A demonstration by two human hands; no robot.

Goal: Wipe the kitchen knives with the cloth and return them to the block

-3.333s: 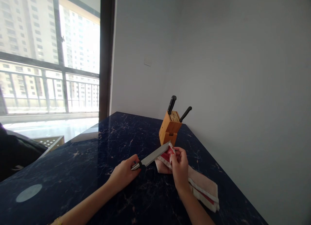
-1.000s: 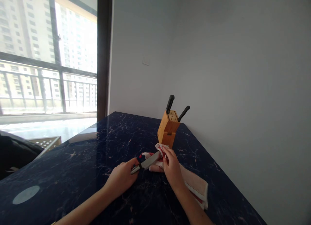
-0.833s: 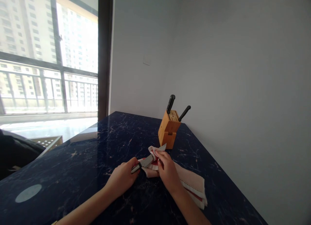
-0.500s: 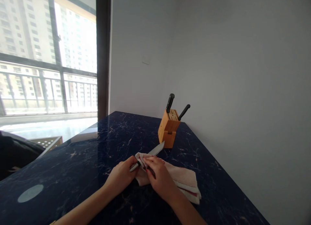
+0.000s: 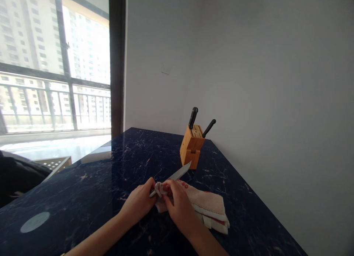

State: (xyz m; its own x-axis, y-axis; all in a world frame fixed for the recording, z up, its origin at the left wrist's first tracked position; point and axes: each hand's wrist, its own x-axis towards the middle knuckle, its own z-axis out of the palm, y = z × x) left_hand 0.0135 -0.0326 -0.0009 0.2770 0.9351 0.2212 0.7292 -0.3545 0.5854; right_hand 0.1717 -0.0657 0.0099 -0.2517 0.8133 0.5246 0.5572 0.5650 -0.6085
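A kitchen knife (image 5: 179, 172) is held above the dark table, its blade pointing away and to the right. My left hand (image 5: 140, 197) is closed around its handle, most of which the fingers hide. Pinched in my right hand (image 5: 178, 200) is a bunched end of a pale pink towel (image 5: 208, 202), folded around the knife near where blade and handle meet. The rest of the towel trails to the right onto the table. Just beyond the blade tip stands a wooden knife block (image 5: 193, 147) with two black-handled knives in it.
The blue-black marbled table (image 5: 96, 197) carries a pale round disc (image 5: 35, 222) at its left. Its right edge runs along a grey wall (image 5: 276, 101). A dark object (image 5: 22, 176) lies beyond the left edge, near a window (image 5: 85, 64).
My right hand has shifted slightly left and its fingers have curled, bunching the towel at the knife. More of the blade shows, and its tip has moved a little right.
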